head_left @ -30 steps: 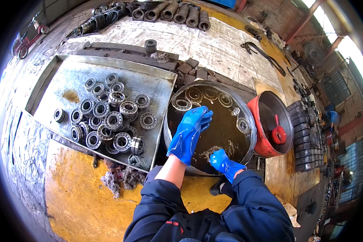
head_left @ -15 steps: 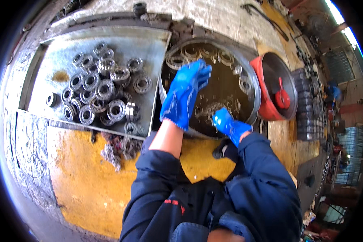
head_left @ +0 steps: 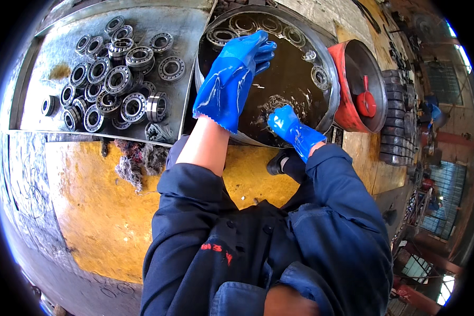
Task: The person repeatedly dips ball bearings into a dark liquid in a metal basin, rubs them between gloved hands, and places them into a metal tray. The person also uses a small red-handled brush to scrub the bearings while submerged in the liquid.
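Observation:
A round metal tub (head_left: 334, 100) of murky brown liquid lies in front of me, with several bearing rings (head_left: 293, 36) along its far and right inner edge. My left hand (head_left: 236, 68), in a long blue rubber glove, reaches over the tub's left side. Its fingers point right, slightly bent and apart, with nothing visible in them. Gloved in blue too, my right hand (head_left: 288, 126) is closed low at the near part of the liquid. Ripples and pale, bubbly streaks (head_left: 279, 102) surround its fingers; whatever they grip is hidden.
A shallow metal tray (head_left: 34, 113) on the left carries a heap of steel bearings (head_left: 117, 80). Right of the tub stands a red bucket (head_left: 347, 89) with a red-handled scoop (head_left: 366, 104) inside. Grey rags (head_left: 129, 171) lie on the yellow floor plate (head_left: 100, 210).
The whole view has shifted, so the tub and tray appear higher in the picture. My right hand is slightly further left in the tub, and the streaks around it have changed shape.

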### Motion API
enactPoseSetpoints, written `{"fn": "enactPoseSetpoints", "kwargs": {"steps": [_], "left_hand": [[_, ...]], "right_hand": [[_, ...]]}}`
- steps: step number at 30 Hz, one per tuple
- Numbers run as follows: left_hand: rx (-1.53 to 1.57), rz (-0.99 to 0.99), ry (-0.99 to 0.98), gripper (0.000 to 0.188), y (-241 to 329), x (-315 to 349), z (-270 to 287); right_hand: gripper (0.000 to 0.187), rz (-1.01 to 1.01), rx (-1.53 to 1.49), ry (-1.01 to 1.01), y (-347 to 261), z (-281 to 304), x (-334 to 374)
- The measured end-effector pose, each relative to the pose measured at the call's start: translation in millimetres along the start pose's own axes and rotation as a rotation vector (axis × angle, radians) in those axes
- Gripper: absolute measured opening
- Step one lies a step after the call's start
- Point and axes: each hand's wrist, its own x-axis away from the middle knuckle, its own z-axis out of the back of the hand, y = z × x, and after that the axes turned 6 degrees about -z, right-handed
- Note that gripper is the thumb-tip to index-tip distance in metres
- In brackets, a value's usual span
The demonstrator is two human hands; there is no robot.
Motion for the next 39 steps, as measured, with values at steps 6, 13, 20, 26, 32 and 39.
{"fn": "enactPoseSetpoints", "kwargs": {"steps": [6, 13, 20, 26, 32, 39], "left_hand": [[-0.019, -0.003, -0.007, 0.046, 2.0, 1.8, -2.4], [0.038, -0.048, -0.069, 0.048, 5.3, 15.6, -10.9], [0.020, -0.021, -0.052, 0.050, 2.9, 9.9, 1.8], [0.017, 0.041, -0.040, 0.050, 5.0, 6.2, -2.4], [0.029, -0.026, -0.073, 0.053, 2.6, 10.6, -0.1], [0.014, -0.035, -0.041, 0.048, 4.8, 7.9, 2.3]], "right_hand": [[0.037, -0.480, -0.853, 0.137, 17.0, -29.4, 22.9], [0.015, -0.067, 0.028, 0.143, -1.5, -15.9, 9.8], [0.040, -0.497, -0.975, 0.105, 11.0, -19.7, 34.1], [0.016, -0.066, -0.022, 0.069, -3.7, 2.2, 12.5], [0.021, -0.402, -0.486, 0.177, 6.9, -32.8, 12.9], [0.027, -0.310, -0.276, 0.039, -3.0, 6.1, 16.4]]}}
